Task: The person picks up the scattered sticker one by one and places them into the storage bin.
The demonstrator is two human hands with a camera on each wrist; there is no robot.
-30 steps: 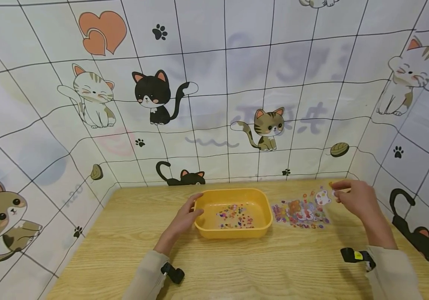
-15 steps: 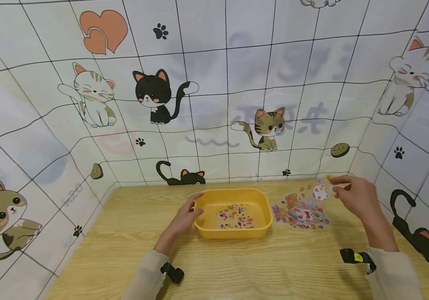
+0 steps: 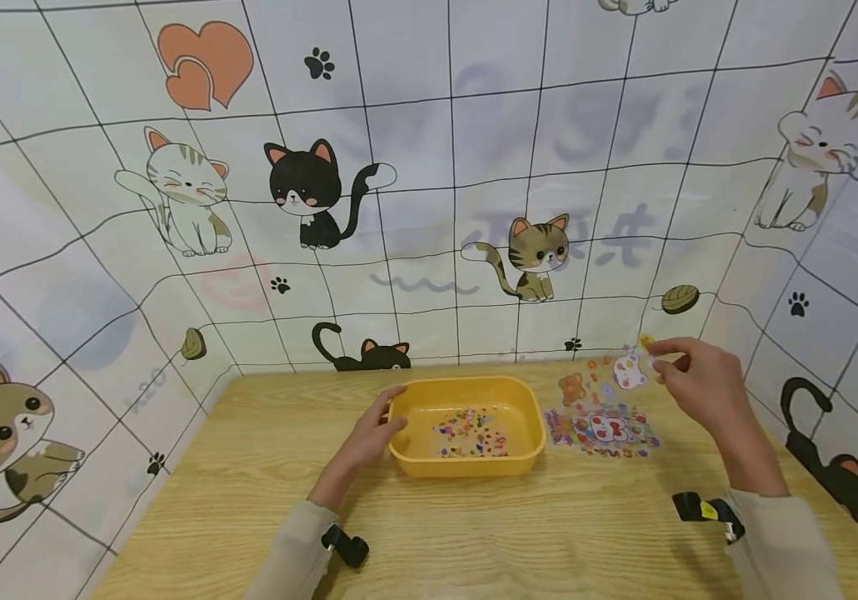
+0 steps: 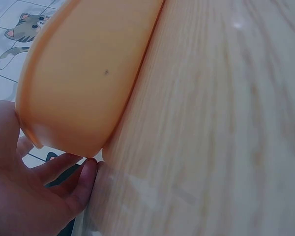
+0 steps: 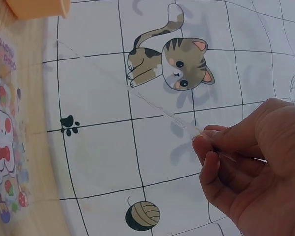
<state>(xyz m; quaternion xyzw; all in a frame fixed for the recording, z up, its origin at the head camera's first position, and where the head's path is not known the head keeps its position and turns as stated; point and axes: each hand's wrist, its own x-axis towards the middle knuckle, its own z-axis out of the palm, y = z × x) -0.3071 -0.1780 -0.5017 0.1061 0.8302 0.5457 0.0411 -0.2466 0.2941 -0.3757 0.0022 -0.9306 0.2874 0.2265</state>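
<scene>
A yellow plastic tray (image 3: 466, 468) sits on the table; small colourful stickers or pieces (image 3: 474, 435) lie on its bottom. My left hand (image 3: 369, 432) holds the tray's left end, and the left wrist view shows its thumb and fingers against the tray's rim and corner. Between right thumb and index finger, my right hand (image 3: 701, 382) pinches a clear sticker sheet (image 3: 629, 372) by its upper right corner. The sheet hangs raised and appears nearly edge-on in the right wrist view. Beneath it, another clear sticker sheet (image 3: 609, 429) with a white rabbit-like figure lies right of the tray.
The wooden table (image 3: 474, 542) extends in front of the tray and to both sides. A white wall covering (image 3: 414, 283) with printed cats and grid lines rises directly behind the table and along both sides.
My right hand has lifted the pinched sheet up and leftward, separating its bear pictures from the sheet below. The left hand and the tray stay in place.
</scene>
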